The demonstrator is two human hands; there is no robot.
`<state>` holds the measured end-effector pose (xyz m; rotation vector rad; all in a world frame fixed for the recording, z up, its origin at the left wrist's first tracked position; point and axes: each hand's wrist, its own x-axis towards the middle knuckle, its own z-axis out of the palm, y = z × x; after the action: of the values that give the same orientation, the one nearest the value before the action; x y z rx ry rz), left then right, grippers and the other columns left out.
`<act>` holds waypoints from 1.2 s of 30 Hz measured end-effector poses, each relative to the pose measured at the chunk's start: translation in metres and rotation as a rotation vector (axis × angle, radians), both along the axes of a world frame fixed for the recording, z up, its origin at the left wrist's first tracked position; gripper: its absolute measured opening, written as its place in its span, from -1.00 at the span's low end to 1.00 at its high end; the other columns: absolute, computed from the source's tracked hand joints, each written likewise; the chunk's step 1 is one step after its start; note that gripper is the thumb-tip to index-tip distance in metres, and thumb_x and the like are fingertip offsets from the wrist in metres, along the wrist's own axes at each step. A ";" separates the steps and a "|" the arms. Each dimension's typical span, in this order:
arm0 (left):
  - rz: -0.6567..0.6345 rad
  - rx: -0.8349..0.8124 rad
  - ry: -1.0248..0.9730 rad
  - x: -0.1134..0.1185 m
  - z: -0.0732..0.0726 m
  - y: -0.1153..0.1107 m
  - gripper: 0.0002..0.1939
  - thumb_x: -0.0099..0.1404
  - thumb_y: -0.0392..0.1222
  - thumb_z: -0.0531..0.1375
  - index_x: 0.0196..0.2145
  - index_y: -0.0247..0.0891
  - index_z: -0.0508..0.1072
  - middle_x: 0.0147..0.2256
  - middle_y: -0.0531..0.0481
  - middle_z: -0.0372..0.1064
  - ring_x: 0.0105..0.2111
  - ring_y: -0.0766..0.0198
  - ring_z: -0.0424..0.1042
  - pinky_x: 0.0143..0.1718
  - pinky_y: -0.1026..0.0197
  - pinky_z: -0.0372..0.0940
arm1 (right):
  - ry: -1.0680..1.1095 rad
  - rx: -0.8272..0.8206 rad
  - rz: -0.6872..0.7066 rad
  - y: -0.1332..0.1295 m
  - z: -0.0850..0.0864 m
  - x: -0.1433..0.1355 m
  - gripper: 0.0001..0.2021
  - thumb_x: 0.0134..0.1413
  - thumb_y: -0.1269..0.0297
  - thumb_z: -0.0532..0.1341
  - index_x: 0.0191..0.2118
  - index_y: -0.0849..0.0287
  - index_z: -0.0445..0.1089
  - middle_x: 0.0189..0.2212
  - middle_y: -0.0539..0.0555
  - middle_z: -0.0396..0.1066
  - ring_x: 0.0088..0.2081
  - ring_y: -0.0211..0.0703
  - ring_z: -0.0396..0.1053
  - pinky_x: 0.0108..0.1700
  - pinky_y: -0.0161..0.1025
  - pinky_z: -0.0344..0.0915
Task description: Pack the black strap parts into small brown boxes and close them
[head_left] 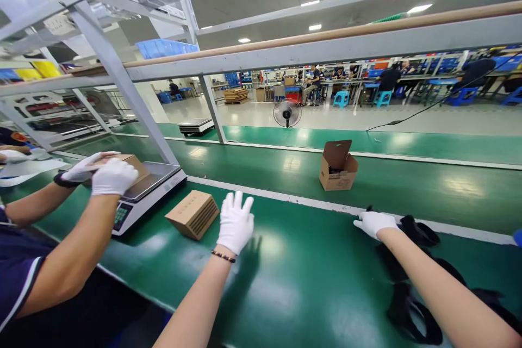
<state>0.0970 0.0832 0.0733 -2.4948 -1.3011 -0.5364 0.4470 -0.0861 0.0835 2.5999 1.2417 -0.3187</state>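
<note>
My left hand [235,223], in a white glove, is open with its fingers spread above the green work surface. Just left of it a closed brown cardboard box [193,214] with dark printed stripes lies tilted on the surface. My right hand [376,224], also gloved, has its fingers closed on a black strap, of which a dark bit shows above the knuckles. Several more black looped straps [414,312] lie around and beneath my right forearm. Beyond the white rail, an open cardboard box [337,176] stands with its lid up and something dark inside.
At the left, a co-worker's gloved hands [114,175] hold a cardboard box [136,163] on a weighing scale [163,185]. A grey frame post [126,87] rises behind the scale. A fan [287,114] and seated people are farther back.
</note>
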 end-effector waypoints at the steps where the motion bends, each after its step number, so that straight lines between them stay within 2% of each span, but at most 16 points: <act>1: -0.073 -0.004 -0.026 0.015 -0.002 -0.001 -0.54 0.23 -0.18 0.14 0.10 -0.20 0.38 0.21 -0.25 0.13 0.22 -0.23 0.08 0.19 -0.20 0.03 | -0.008 0.026 0.039 0.001 -0.002 -0.013 -0.71 0.22 0.09 0.14 -0.17 0.24 0.39 -0.25 0.07 0.40 -0.23 -0.18 0.38 -0.14 -0.10 0.33; 4: -0.276 -0.064 -0.040 0.065 -0.008 -0.003 -0.52 0.29 -0.07 0.12 0.14 -0.23 0.32 0.19 -0.28 0.15 0.21 -0.19 0.09 0.19 -0.16 0.05 | -0.057 0.187 0.219 -0.005 -0.016 -0.074 -0.75 0.28 0.22 0.04 -0.20 0.18 0.44 -0.33 0.11 0.40 -0.27 -0.10 0.38 -0.21 -0.10 0.26; 5: -0.323 -0.085 -0.029 0.082 -0.010 -0.003 -0.52 0.30 -0.05 0.11 0.15 -0.22 0.31 0.18 -0.27 0.16 0.21 -0.16 0.10 0.19 -0.14 0.07 | -0.070 0.256 0.287 -0.010 -0.025 -0.096 -0.71 0.30 0.25 -0.03 -0.13 0.12 0.44 -0.33 0.12 0.40 -0.28 -0.09 0.38 -0.22 -0.11 0.23; 7: -0.386 -0.117 0.000 0.113 -0.010 -0.002 -0.52 0.32 -0.05 0.10 0.16 -0.19 0.27 0.13 -0.23 0.22 0.16 -0.09 0.17 0.17 -0.08 0.11 | -0.079 0.370 0.396 -0.021 -0.047 -0.134 -0.66 0.32 0.22 -0.07 0.06 0.02 0.34 -0.34 0.09 0.41 -0.30 -0.10 0.38 -0.24 -0.15 0.20; 9: -0.425 -0.150 0.032 0.142 -0.010 0.001 -0.52 0.33 -0.06 0.09 0.18 -0.16 0.24 0.05 -0.18 0.29 0.07 -0.01 0.28 0.10 0.00 0.19 | -0.089 0.456 0.461 -0.032 -0.072 -0.156 -0.64 0.29 0.13 -0.01 0.10 0.08 0.30 -0.37 0.11 0.41 -0.31 -0.10 0.39 -0.25 -0.18 0.20; 12: -0.440 -0.224 0.082 0.182 -0.006 0.009 -0.51 0.36 -0.07 0.07 0.21 -0.15 0.19 -0.08 -0.15 0.37 -0.09 0.08 0.40 -0.04 0.07 0.29 | -0.163 0.737 0.542 -0.040 -0.101 -0.157 -0.61 0.31 0.06 -0.05 0.01 0.18 0.34 -0.43 0.09 0.39 -0.39 -0.15 0.37 -0.31 -0.24 0.18; 15: -0.395 -0.293 0.111 0.216 -0.002 0.020 -0.53 0.39 -0.08 0.04 0.22 -0.16 0.15 -0.14 -0.14 0.38 -0.16 0.11 0.43 -0.11 0.06 0.33 | -0.230 0.987 0.562 -0.039 -0.109 -0.145 -0.61 0.32 0.05 -0.09 -0.05 0.17 0.33 -0.49 0.04 0.34 -0.45 -0.18 0.33 -0.36 -0.26 0.14; 20: -0.275 -0.395 0.146 0.256 0.009 0.044 -0.62 0.37 -0.06 0.12 0.06 -0.29 0.29 -0.03 -0.12 0.33 -0.13 0.18 0.41 -0.12 0.01 0.38 | -0.229 1.027 0.525 -0.035 -0.107 -0.144 -0.65 0.31 0.06 -0.06 -0.08 0.16 0.32 -0.52 0.02 0.30 -0.47 -0.17 0.29 -0.37 -0.25 0.11; 23: -0.232 -0.445 0.187 0.269 0.019 0.054 -0.66 0.36 -0.08 0.14 0.02 -0.31 0.33 -0.04 -0.12 0.33 -0.12 0.18 0.41 -0.12 0.02 0.38 | -0.234 1.057 0.489 -0.035 -0.109 -0.146 -0.66 0.32 0.12 -0.07 0.01 0.20 0.26 -0.51 0.02 0.29 -0.48 -0.17 0.27 -0.36 -0.24 0.12; 26: -0.240 -0.455 0.218 0.267 0.030 0.054 -0.66 0.35 -0.09 0.14 0.01 -0.31 0.34 -0.03 -0.12 0.33 -0.11 0.17 0.40 -0.10 0.02 0.38 | -0.216 1.101 0.435 -0.035 -0.108 -0.145 -0.64 0.32 0.19 -0.06 0.12 0.25 0.17 -0.46 0.05 0.31 -0.46 -0.15 0.27 -0.37 -0.23 0.16; 29: -0.265 -0.439 0.233 0.241 0.035 0.042 -0.68 0.36 -0.08 0.14 -0.01 -0.31 0.35 -0.05 -0.11 0.35 -0.12 0.19 0.41 -0.11 0.03 0.38 | -0.182 1.206 0.380 -0.036 -0.105 -0.141 -0.59 0.31 0.21 -0.03 0.19 0.28 0.08 -0.35 0.13 0.35 -0.37 -0.11 0.32 -0.31 -0.20 0.24; 32: -0.288 -0.408 0.231 0.189 0.028 0.016 -0.73 0.38 -0.09 0.11 -0.09 -0.32 0.40 -0.14 -0.09 0.40 -0.17 0.21 0.43 -0.13 0.05 0.37 | -0.152 1.364 0.397 -0.041 -0.100 -0.139 -0.53 0.31 0.21 -0.02 0.26 0.26 0.00 -0.28 0.19 0.35 -0.28 -0.07 0.34 -0.24 -0.14 0.30; 36: -0.320 -0.373 0.196 0.105 0.008 -0.037 -0.74 0.39 -0.20 0.01 -0.27 -0.31 0.48 -0.29 -0.14 0.44 -0.24 0.14 0.47 -0.18 0.10 0.36 | -0.121 1.481 0.555 -0.054 -0.085 -0.142 -0.45 0.26 0.27 0.05 0.31 0.22 -0.07 -0.26 0.21 0.32 -0.23 -0.02 0.32 -0.24 -0.08 0.32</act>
<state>0.2020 0.0465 0.0810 -2.9974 -1.0086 -0.1089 0.3052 -0.1405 -0.0014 2.7828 2.6975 1.3094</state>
